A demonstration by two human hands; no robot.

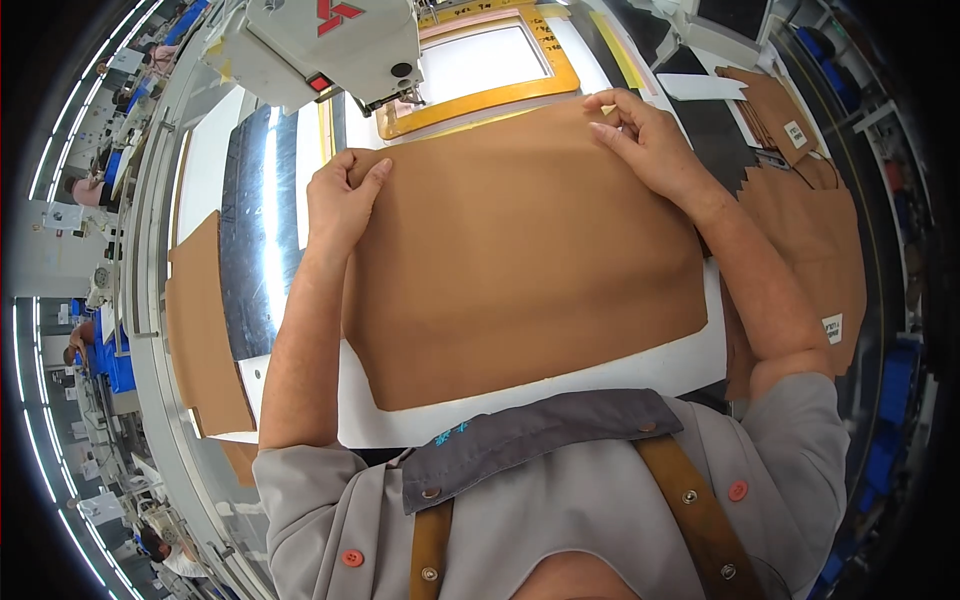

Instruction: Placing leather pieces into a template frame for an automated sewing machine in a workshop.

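A large brown panel (530, 270), looking like leather or thick cloth, lies spread out in front of me. My left hand (345, 195) pinches its far left corner between thumb and fingers. At the far right corner my right hand (640, 140) grips the edge, thumb on top and fingers curled. Just past the panel's far edge lies a yellow-orange frame (480, 120) with a rectangular opening. The head of a white sewing machine (330, 45) hangs over the left side of that frame, its needle area above the frame's near left corner.
More brown pieces (800, 250) with white labels lie to the right, and another brown piece (205, 320) at the left. A shiny metal plate (260, 230) is left of my left arm. A monitor-like box (720, 25) stands far right. Other people work at the far left.
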